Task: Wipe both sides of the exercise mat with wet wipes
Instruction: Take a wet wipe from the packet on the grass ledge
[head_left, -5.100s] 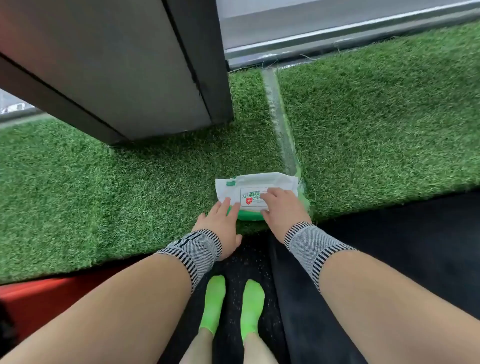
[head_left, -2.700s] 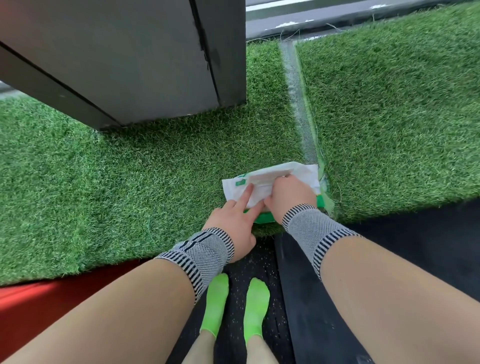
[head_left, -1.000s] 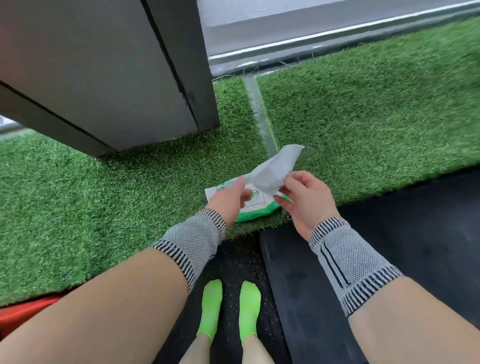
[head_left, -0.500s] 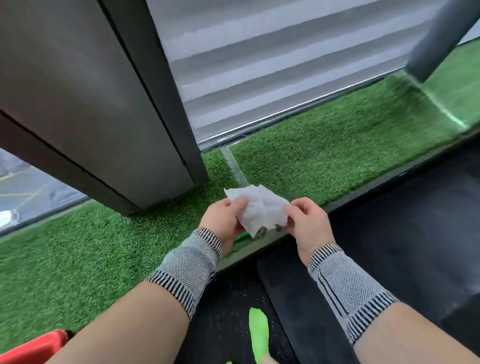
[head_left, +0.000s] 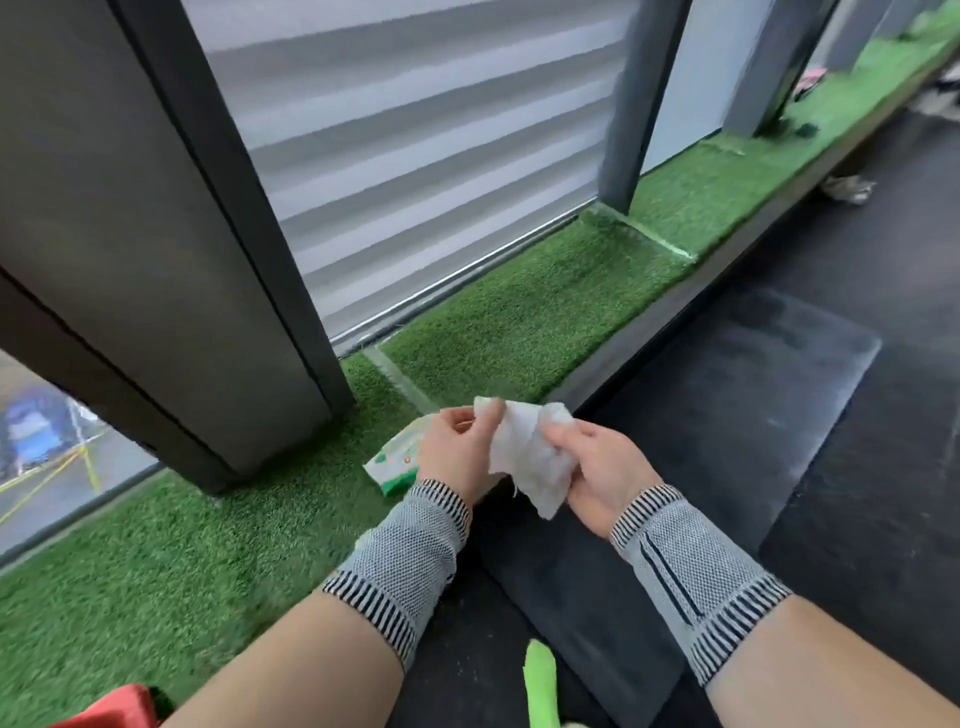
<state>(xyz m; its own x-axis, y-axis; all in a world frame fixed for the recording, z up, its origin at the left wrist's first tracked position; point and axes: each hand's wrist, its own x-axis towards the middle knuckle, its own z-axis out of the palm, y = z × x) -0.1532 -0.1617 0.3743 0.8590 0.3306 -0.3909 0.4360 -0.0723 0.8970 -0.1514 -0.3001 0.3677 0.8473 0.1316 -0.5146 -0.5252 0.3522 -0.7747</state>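
A white wet wipe (head_left: 530, 457) hangs crumpled between my two hands. My left hand (head_left: 457, 449) pinches its upper left corner and my right hand (head_left: 602, 467) grips its right side. The green-and-white wipes pack (head_left: 395, 462) lies on the artificial grass just left of my left hand, partly hidden by it. The black exercise mat (head_left: 727, 415) lies on the dark floor to the right and below my hands, stretching away to a rounded far corner.
A raised strip of artificial grass (head_left: 519, 322) runs along the window with its striped blind (head_left: 415, 156). A dark pillar (head_left: 156, 234) stands at left. A red object (head_left: 119, 709) shows at the bottom left. My green sock (head_left: 540, 686) is at the bottom.
The wipe came out of the pack and both hands lifted it off the grass. My view has swung up and to the right, showing more of the mat.
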